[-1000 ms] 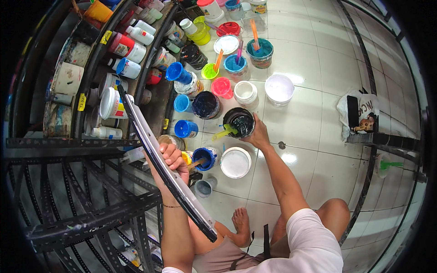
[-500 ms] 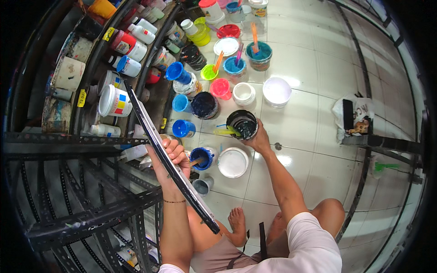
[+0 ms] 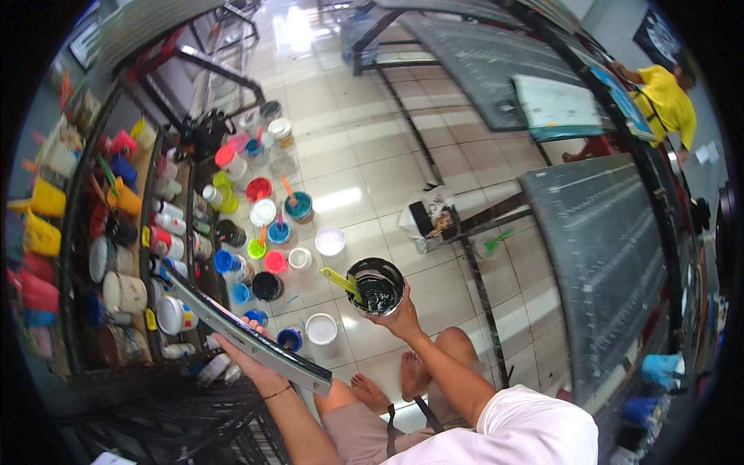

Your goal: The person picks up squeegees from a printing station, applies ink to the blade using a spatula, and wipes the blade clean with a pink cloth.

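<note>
My left hand [image 3: 249,358] is closed round a long squeegee [image 3: 267,346] with a pale grey holder and black along its upper edge; the tool slants down from the shelf side toward my knee. Gripped by its side in my right hand [image 3: 397,318] is a tub of black ink [image 3: 379,293], held up off the floor with its mouth facing me. Black smears coat the inner wall. A yellow-green spatula [image 3: 337,280] stands in it and leans out over the left rim.
Tubs of coloured ink stand on the tiles ahead, among them a white-lidded tub [image 3: 321,329] and a teal tub [image 3: 297,206]. Shelves [image 3: 147,263] of bottles line the left. Black-framed tables [image 3: 593,271] fill the right, with a person in yellow [image 3: 668,105] beyond. A bag [image 3: 428,219] hangs low nearby.
The view has swung up and to the right, showing tables and another person. My right hand has lifted the ink tub from the floor; the squeegee in my left hand has tilted flatter.
</note>
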{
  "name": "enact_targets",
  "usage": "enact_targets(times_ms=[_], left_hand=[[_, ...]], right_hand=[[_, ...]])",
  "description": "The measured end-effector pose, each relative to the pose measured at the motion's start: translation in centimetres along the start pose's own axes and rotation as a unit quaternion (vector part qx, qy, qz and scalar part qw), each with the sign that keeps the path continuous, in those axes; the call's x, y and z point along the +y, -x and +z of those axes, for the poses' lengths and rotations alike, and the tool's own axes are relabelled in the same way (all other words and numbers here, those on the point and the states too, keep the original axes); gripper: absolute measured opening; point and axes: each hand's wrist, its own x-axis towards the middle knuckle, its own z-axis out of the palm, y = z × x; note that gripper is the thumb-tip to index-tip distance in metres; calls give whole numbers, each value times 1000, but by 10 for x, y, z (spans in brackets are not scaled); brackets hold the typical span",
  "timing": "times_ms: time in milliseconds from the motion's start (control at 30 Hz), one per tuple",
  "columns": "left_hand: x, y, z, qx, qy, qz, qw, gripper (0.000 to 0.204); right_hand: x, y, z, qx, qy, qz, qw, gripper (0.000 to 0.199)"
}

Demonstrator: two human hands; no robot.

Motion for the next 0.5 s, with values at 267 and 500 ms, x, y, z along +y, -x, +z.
enact_targets(times_ms=[267, 500], left_hand=[[91, 77, 136, -191, -96, -3, 977, 57], [107, 102, 239, -202, -168, 29, 965, 59]], right_hand=[[-236, 7, -87, 97, -91, 9, 991, 105], [-316, 3, -222, 228, 12, -32, 973, 103]])
